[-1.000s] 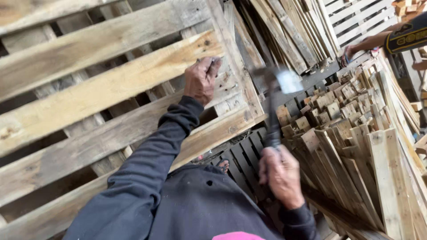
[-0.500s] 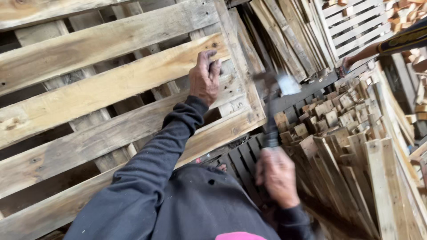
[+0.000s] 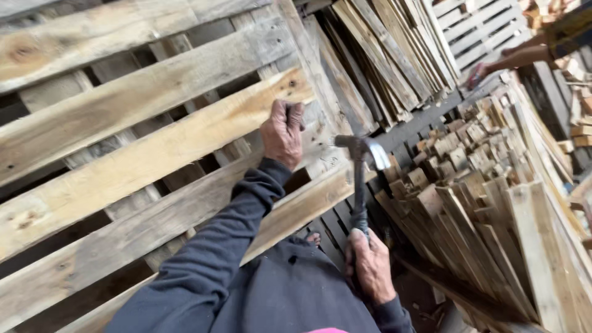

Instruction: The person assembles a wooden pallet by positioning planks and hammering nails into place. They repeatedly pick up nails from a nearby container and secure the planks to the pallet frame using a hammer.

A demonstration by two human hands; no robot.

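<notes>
A wooden pallet (image 3: 142, 160) stands tilted in front of me, its slats running across. My left hand (image 3: 282, 132) is closed around the edge of one pale slat (image 3: 185, 139) near the pallet's right end. My right hand (image 3: 370, 265) grips the dark handle of a claw hammer (image 3: 361, 166). The hammer's metal head sits at the pallet's right corner block, claw side towards the wood. Whether the head touches the wood I cannot tell. Both arms wear dark long sleeves.
Loose boards lean in a stack at the back (image 3: 394, 55). A heap of cut planks and blocks (image 3: 487, 203) fills the right side. Another person's arm (image 3: 524, 57) reaches in at the upper right. More pallets (image 3: 481, 28) stand behind.
The hammer head has swung down and left towards the pallet's corner. My left hand stays on the slat. The view has shifted slightly.
</notes>
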